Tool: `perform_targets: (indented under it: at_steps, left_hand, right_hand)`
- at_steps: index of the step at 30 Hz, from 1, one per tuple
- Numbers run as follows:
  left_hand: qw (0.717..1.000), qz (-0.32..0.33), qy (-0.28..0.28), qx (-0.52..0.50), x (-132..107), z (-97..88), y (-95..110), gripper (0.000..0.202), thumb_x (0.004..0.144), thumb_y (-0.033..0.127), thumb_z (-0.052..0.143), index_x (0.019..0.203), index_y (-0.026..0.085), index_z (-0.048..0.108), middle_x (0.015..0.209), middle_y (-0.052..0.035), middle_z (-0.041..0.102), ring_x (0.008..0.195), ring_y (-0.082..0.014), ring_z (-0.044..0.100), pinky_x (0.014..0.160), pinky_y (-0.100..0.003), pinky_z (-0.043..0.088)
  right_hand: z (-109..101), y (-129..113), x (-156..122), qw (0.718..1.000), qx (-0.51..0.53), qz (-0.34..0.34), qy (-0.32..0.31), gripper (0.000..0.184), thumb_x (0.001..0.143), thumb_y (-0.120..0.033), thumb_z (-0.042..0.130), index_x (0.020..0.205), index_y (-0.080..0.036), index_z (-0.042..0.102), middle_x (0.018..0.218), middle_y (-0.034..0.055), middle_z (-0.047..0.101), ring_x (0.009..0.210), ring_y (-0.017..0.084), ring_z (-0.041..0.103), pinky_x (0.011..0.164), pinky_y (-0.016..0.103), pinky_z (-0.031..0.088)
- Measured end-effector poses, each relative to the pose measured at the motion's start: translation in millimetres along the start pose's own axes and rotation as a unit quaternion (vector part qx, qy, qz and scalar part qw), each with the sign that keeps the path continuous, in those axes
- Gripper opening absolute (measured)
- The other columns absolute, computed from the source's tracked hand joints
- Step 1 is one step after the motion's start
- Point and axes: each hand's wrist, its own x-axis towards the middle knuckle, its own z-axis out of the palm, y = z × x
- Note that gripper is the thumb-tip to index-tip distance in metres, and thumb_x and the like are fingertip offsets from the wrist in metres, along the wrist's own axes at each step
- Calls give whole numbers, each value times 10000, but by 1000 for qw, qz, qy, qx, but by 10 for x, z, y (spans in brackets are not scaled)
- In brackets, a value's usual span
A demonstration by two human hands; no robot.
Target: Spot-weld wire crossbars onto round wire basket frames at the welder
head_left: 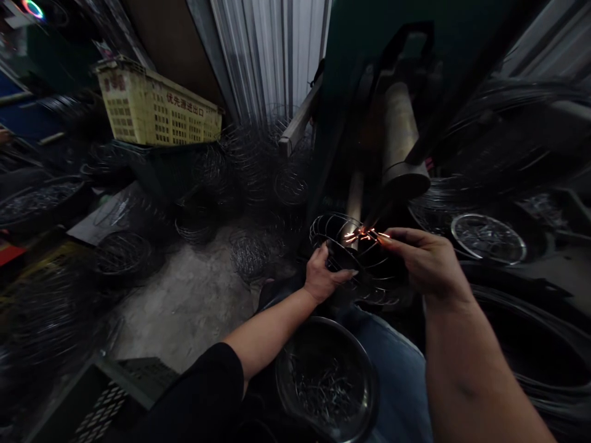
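My left hand (pixel 323 275) grips the rim of a round wire cage (pixel 351 246) held under a welding machine's electrode (pixel 401 147). My right hand (pixel 427 261) is closed in a pinch on a short wire piece (pixel 376 235) laid on the cage. Orange sparks glow where that piece meets the cage. A metal bowl (pixel 282 369) holding several short wire pieces sits on my lap, just below my left forearm.
Many finished wire cages (pixel 249 255) lie piled on the concrete floor to the left. A yellow plastic crate (pixel 157 107) stands behind them. Another bowl of wire pieces (pixel 488 237) sits at the right, among coils of dark wire (pixel 530 363).
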Motion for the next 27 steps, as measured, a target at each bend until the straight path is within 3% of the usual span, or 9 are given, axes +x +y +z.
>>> perform_targets:
  at_steps: [4, 6, 11, 15, 19, 22, 27]
  left_hand:
    - [997, -54, -15, -46, -17, -3, -43, 622, 500, 197, 946, 1075, 191, 710, 1037, -46, 664, 1084, -235, 617, 1008, -344, 509]
    - [996, -73, -7, -59, -8, -21, -44, 595, 479, 189, 950, 1025, 184, 715, 1017, -37, 667, 1059, -222, 615, 991, -326, 510]
    - [990, -116, 18, -75, 18, -25, -43, 522, 471, 215, 951, 928, 175, 703, 865, -3, 656, 922, -186, 617, 877, -280, 523]
    - [989, -110, -2, -96, 23, 16, -68, 477, 502, 250, 939, 900, 162, 692, 820, 4, 654, 827, -158, 603, 799, -259, 514]
    - [992, -81, -19, -94, 22, 24, -92, 474, 513, 292, 931, 896, 148, 692, 809, 5, 650, 763, -131, 569, 743, -244, 489]
    - [992, -92, -20, -87, 23, 9, -89, 471, 503, 309, 934, 877, 146, 699, 782, 9, 656, 741, -128, 565, 713, -240, 478]
    - [979, -121, 5, -162, 40, 49, -68, 394, 540, 302, 901, 835, 139, 698, 755, 3, 668, 690, -116, 558, 686, -244, 461]
  right_hand:
    - [-244, 71, -152, 996, -21, 75, -33, 595, 315, -490, 993, 808, -223, 794, 687, 28, 735, 567, 191, 665, 511, 290, 553]
    - [-314, 124, -194, 998, -22, 64, -19, 596, 264, -474, 1001, 760, -219, 793, 695, 32, 745, 590, 189, 676, 543, 285, 566]
    - [-203, 147, -126, 1000, -4, 17, 3, 519, 296, -429, 998, 724, -216, 794, 653, 11, 725, 572, 153, 649, 535, 245, 539]
    - [-153, 97, -97, 1000, 1, 24, 12, 491, 295, -400, 987, 703, -208, 793, 642, 9, 723, 556, 146, 644, 519, 233, 532]
    - [-305, 118, -218, 997, 26, 76, -7, 523, 312, -379, 987, 777, -214, 815, 734, 35, 766, 645, 154, 697, 621, 219, 572]
    - [-375, 141, -304, 992, 22, 123, -7, 534, 256, -320, 988, 747, -201, 812, 691, 54, 757, 593, 158, 688, 579, 218, 565]
    - [-183, 49, -226, 997, 46, 49, 24, 474, 272, -291, 971, 695, -179, 788, 634, 36, 730, 564, 151, 664, 563, 230, 553]
